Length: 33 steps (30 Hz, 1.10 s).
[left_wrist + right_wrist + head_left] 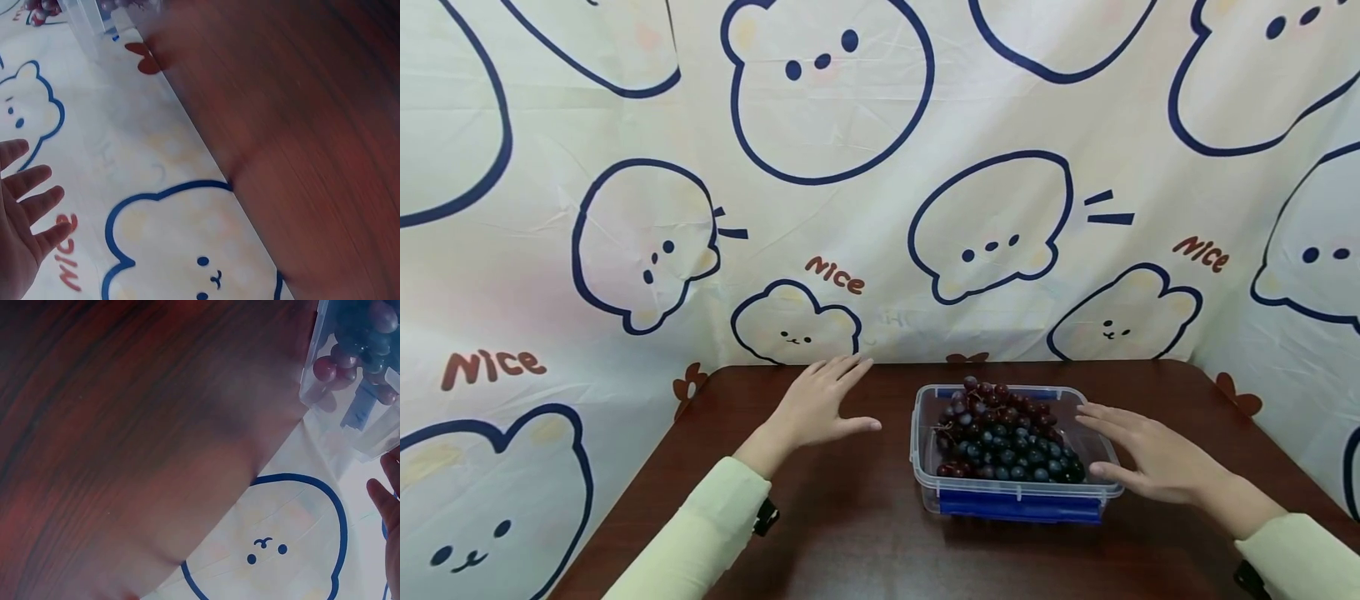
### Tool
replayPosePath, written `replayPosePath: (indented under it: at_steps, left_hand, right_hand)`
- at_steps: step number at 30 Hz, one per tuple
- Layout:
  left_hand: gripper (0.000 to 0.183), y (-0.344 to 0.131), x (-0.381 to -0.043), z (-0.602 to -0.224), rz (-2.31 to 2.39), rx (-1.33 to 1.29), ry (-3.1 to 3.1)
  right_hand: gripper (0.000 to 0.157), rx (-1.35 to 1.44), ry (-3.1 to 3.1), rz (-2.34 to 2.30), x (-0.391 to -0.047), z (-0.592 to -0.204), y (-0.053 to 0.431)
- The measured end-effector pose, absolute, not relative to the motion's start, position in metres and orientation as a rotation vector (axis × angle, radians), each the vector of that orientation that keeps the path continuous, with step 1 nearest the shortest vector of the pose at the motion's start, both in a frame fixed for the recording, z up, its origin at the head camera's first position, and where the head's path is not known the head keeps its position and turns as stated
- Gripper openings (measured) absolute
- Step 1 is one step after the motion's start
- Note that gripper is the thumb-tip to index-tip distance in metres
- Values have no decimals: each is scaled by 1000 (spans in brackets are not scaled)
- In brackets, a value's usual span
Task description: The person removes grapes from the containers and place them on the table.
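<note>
A clear plastic box (929, 497) with blue clasps (1021, 505) stands right of centre on the table, open at the top. Bunches of dark red and blue-black grapes (1000, 433) are heaped in it; some rise above the rim. My left hand (820, 404) hovers to the box's left with fingers extended and thumb apart, holding nothing. At the box's right side is my right hand (1157, 454), its fingers straight by the rim; whether they touch it I cannot tell. The right wrist view catches the box's corner (381, 440) beside the fingers (380, 497).
A dark brown wooden table (850, 533) reaches back to a cream cloth (880, 217) printed with blue-outlined bears. The cloth also hangs along both sides. Dark straps show at both sleeve cuffs.
</note>
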<state>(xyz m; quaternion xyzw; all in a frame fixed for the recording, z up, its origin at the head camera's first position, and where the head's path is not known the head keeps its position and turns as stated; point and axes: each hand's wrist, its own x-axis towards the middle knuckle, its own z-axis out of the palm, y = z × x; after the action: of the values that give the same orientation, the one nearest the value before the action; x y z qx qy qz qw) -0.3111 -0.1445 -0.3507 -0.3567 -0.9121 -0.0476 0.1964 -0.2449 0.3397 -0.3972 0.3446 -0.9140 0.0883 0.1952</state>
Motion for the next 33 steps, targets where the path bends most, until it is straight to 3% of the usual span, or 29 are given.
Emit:
replayPosePath:
  at_steps: [33]
  left_hand:
    - [86,-69,-302,-365,-253,-1293,-2445]
  right_hand:
    - [54,1006,-2485,143,-244,-408,344]
